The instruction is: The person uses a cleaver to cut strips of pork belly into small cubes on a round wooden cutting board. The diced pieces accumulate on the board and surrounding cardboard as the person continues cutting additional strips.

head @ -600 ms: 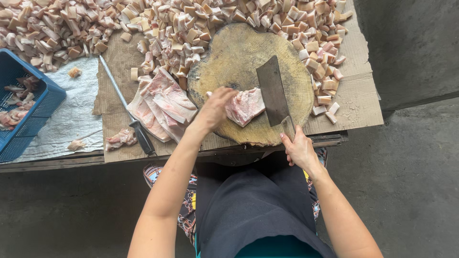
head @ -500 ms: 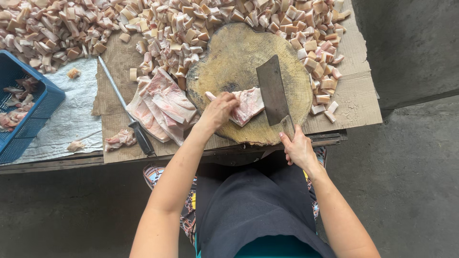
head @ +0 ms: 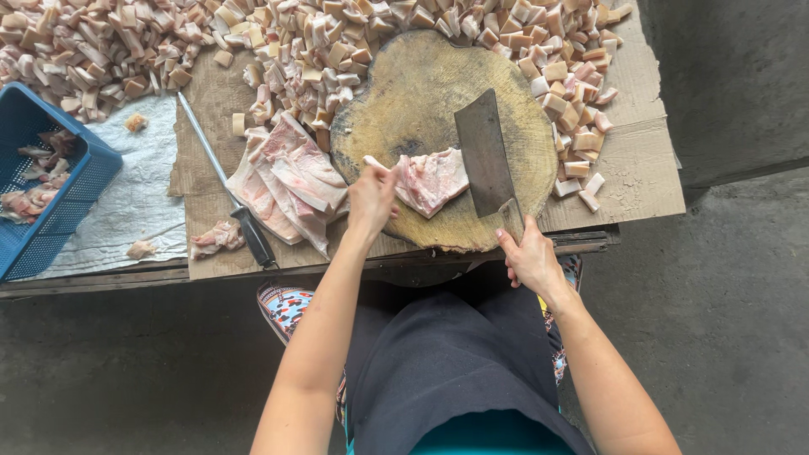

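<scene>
A round wooden chopping block (head: 421, 93) sits on the table in front of me. On it lies a slab of raw pork (head: 431, 179). My left hand (head: 371, 199) rests at the slab's left edge and pinches a thin pale strip (head: 376, 163) of it. My right hand (head: 531, 257) grips the handle of a wide cleaver (head: 482, 152), whose blade lies flat on the block just right of the slab.
More pork slabs (head: 286, 181) are piled left of the block. A sharpening steel (head: 223, 181) with a black handle lies beside them. Several cut pork cubes (head: 320, 42) cover the cardboard behind. A blue basket (head: 50, 215) with scraps stands at far left.
My left hand has slid left from on top of the slab to its edge and now pinches a strip. The cleaver and right hand have barely moved.
</scene>
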